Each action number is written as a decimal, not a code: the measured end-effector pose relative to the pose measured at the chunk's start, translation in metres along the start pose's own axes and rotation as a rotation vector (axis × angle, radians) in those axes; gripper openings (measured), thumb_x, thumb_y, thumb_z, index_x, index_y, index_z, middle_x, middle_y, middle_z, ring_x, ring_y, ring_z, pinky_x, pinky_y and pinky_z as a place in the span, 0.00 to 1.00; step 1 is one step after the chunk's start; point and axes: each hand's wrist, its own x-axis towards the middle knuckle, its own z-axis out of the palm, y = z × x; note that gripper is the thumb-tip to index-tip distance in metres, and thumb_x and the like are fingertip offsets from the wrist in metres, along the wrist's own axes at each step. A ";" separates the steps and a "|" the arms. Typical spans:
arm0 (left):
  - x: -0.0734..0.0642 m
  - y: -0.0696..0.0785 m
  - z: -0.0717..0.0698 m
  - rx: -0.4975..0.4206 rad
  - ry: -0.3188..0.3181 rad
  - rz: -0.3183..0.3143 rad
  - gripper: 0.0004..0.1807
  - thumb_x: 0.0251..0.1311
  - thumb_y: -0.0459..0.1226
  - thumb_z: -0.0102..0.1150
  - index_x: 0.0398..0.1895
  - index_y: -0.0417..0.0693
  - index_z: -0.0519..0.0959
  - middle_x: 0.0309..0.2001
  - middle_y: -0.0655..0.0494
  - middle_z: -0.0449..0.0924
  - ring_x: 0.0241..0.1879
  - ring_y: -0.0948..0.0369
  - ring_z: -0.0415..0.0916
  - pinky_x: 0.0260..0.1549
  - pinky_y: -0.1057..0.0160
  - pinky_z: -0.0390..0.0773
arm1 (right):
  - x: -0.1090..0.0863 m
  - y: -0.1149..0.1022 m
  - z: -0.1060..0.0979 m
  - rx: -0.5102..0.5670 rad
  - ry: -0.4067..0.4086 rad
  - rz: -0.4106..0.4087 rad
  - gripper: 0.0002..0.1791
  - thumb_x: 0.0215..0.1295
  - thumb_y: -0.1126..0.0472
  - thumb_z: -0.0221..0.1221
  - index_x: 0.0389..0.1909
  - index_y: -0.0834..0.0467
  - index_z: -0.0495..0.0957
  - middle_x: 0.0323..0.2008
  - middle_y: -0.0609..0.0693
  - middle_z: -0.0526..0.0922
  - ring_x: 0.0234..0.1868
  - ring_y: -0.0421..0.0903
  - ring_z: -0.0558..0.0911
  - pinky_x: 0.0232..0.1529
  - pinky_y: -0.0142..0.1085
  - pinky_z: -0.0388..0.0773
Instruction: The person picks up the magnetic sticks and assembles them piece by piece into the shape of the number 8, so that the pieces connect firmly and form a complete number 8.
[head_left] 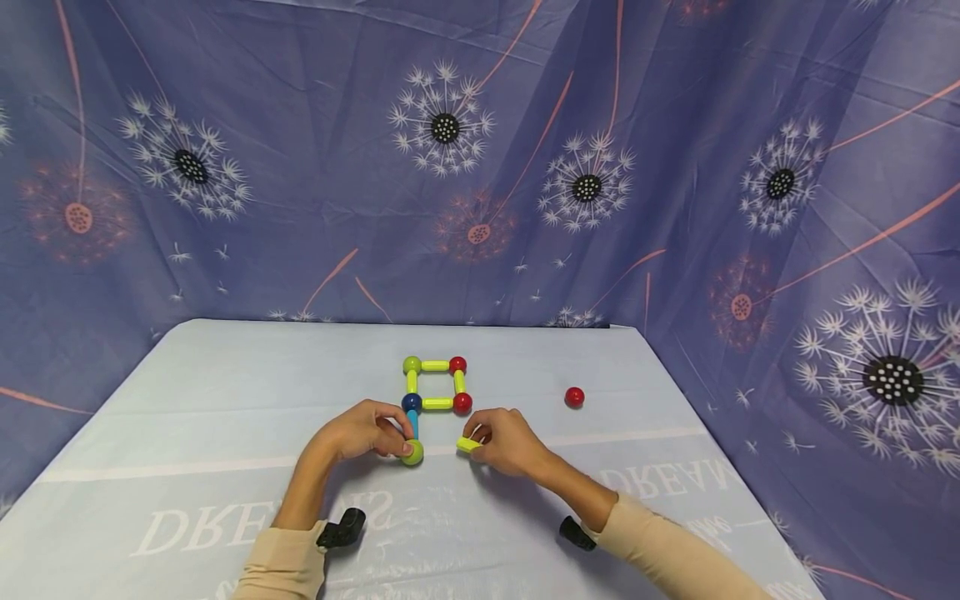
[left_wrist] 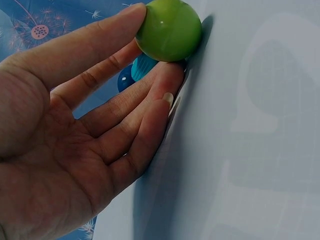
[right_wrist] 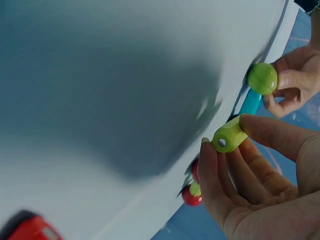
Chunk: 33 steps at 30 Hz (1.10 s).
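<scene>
My left hand [head_left: 369, 430] pinches a green ball [head_left: 412, 452] between thumb and fingers, low over the table. A blue rod [head_left: 413, 423] runs from that ball to the dark blue ball [head_left: 412, 402] at the near left corner of a square. Yellow-green rods [head_left: 437, 403] form the square's sides, with red balls [head_left: 462, 402] at both right corners and another green ball [head_left: 412, 365] at the far left. Between the thumb and fingers of my right hand [head_left: 508, 442] is a loose yellow-green rod [right_wrist: 231, 135], its metal-tipped end facing the right wrist camera.
A single red ball [head_left: 574, 397] lies on the table to the right of the square. White cloth [head_left: 247, 400] with printed lettering covers the table. A purple curtain [head_left: 337, 167] with dandelion prints hangs behind and along the sides.
</scene>
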 end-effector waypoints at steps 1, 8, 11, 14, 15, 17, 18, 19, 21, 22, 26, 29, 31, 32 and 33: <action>0.000 0.000 0.000 0.001 -0.001 0.000 0.14 0.51 0.35 0.76 0.39 0.39 0.84 0.30 0.54 0.87 0.29 0.62 0.77 0.30 0.62 0.74 | 0.001 -0.002 0.002 0.003 -0.005 -0.003 0.10 0.54 0.69 0.69 0.37 0.56 0.85 0.34 0.48 0.89 0.37 0.42 0.85 0.40 0.36 0.81; -0.002 0.003 0.001 0.006 -0.004 0.006 0.15 0.51 0.35 0.75 0.40 0.39 0.84 0.31 0.52 0.87 0.30 0.62 0.78 0.31 0.62 0.75 | 0.008 -0.013 0.012 -0.006 -0.030 -0.049 0.10 0.54 0.69 0.69 0.38 0.56 0.86 0.34 0.47 0.89 0.37 0.40 0.85 0.41 0.32 0.80; -0.002 0.003 0.001 0.002 -0.004 0.014 0.15 0.52 0.35 0.75 0.41 0.38 0.84 0.31 0.51 0.87 0.30 0.62 0.78 0.32 0.61 0.75 | 0.011 -0.016 0.016 -0.003 -0.034 -0.068 0.10 0.54 0.70 0.69 0.38 0.56 0.86 0.34 0.47 0.89 0.37 0.39 0.85 0.40 0.30 0.79; -0.003 0.003 0.001 -0.005 -0.006 0.018 0.14 0.52 0.34 0.75 0.40 0.38 0.84 0.31 0.50 0.88 0.30 0.62 0.78 0.32 0.61 0.75 | 0.013 -0.018 0.018 -0.002 -0.041 -0.074 0.10 0.55 0.70 0.69 0.38 0.56 0.86 0.34 0.47 0.89 0.36 0.38 0.84 0.41 0.30 0.79; -0.003 0.003 0.001 -0.007 -0.005 0.016 0.14 0.51 0.34 0.75 0.40 0.38 0.84 0.31 0.50 0.88 0.30 0.62 0.78 0.32 0.61 0.75 | 0.013 -0.019 0.019 -0.002 -0.044 -0.075 0.10 0.55 0.69 0.69 0.38 0.56 0.86 0.34 0.46 0.89 0.36 0.37 0.83 0.41 0.30 0.79; -0.002 0.003 0.001 -0.005 -0.009 0.017 0.14 0.52 0.35 0.75 0.40 0.39 0.84 0.31 0.51 0.88 0.30 0.62 0.78 0.32 0.61 0.75 | 0.015 -0.020 0.020 -0.006 -0.049 -0.075 0.09 0.55 0.69 0.69 0.37 0.56 0.87 0.34 0.46 0.89 0.36 0.37 0.82 0.41 0.29 0.79; -0.002 0.003 0.001 -0.006 -0.009 0.014 0.14 0.51 0.35 0.75 0.40 0.39 0.84 0.31 0.52 0.88 0.30 0.62 0.78 0.32 0.62 0.75 | 0.015 -0.020 0.020 -0.007 -0.051 -0.076 0.09 0.55 0.69 0.69 0.37 0.56 0.87 0.34 0.45 0.88 0.35 0.36 0.82 0.41 0.29 0.79; -0.002 0.003 0.001 -0.005 -0.008 0.012 0.14 0.51 0.35 0.75 0.39 0.39 0.84 0.30 0.52 0.87 0.30 0.62 0.78 0.31 0.62 0.75 | 0.016 -0.021 0.021 -0.010 -0.051 -0.078 0.09 0.56 0.69 0.69 0.37 0.55 0.87 0.33 0.45 0.89 0.35 0.36 0.82 0.41 0.29 0.79; -0.002 0.002 0.001 -0.001 -0.011 0.012 0.14 0.51 0.35 0.75 0.39 0.39 0.84 0.30 0.52 0.87 0.30 0.62 0.78 0.32 0.62 0.75 | 0.017 -0.021 0.022 -0.015 -0.052 -0.083 0.09 0.56 0.70 0.69 0.37 0.55 0.87 0.33 0.45 0.89 0.34 0.35 0.82 0.41 0.29 0.78; -0.002 0.002 0.000 0.000 -0.011 0.012 0.14 0.51 0.35 0.75 0.39 0.39 0.84 0.30 0.52 0.87 0.30 0.62 0.78 0.32 0.62 0.75 | 0.018 -0.021 0.022 -0.015 -0.052 -0.084 0.09 0.56 0.70 0.69 0.37 0.55 0.87 0.33 0.45 0.89 0.34 0.35 0.81 0.41 0.29 0.78; -0.001 0.000 -0.001 0.002 -0.006 0.009 0.14 0.51 0.35 0.75 0.39 0.39 0.84 0.30 0.52 0.87 0.30 0.62 0.78 0.32 0.61 0.75 | 0.021 -0.023 0.024 -0.014 -0.057 -0.090 0.10 0.55 0.71 0.68 0.37 0.56 0.87 0.33 0.47 0.89 0.34 0.35 0.82 0.41 0.28 0.78; 0.000 -0.001 -0.001 -0.001 -0.003 0.012 0.13 0.51 0.34 0.75 0.39 0.39 0.84 0.30 0.52 0.87 0.30 0.62 0.78 0.32 0.61 0.75 | 0.022 -0.024 0.025 -0.012 -0.059 -0.104 0.10 0.55 0.71 0.68 0.37 0.57 0.88 0.32 0.48 0.89 0.33 0.35 0.82 0.40 0.28 0.78; 0.000 -0.001 0.000 -0.005 -0.006 0.019 0.13 0.51 0.34 0.75 0.39 0.39 0.84 0.30 0.51 0.88 0.31 0.62 0.79 0.32 0.61 0.76 | 0.022 -0.026 0.026 -0.023 -0.056 -0.115 0.10 0.55 0.71 0.68 0.37 0.56 0.88 0.31 0.46 0.89 0.33 0.34 0.82 0.39 0.27 0.78; 0.000 -0.001 0.000 -0.009 -0.007 0.021 0.13 0.51 0.34 0.75 0.39 0.39 0.84 0.31 0.51 0.88 0.31 0.62 0.80 0.32 0.61 0.76 | 0.022 -0.026 0.026 -0.028 -0.054 -0.119 0.10 0.55 0.71 0.68 0.37 0.56 0.88 0.31 0.45 0.89 0.33 0.33 0.81 0.39 0.27 0.78; 0.000 -0.001 0.000 -0.012 -0.011 0.025 0.13 0.51 0.34 0.75 0.39 0.39 0.84 0.31 0.51 0.88 0.31 0.62 0.81 0.32 0.61 0.77 | 0.022 -0.027 0.026 -0.030 -0.053 -0.121 0.10 0.55 0.71 0.68 0.36 0.55 0.88 0.30 0.44 0.88 0.33 0.33 0.81 0.39 0.27 0.78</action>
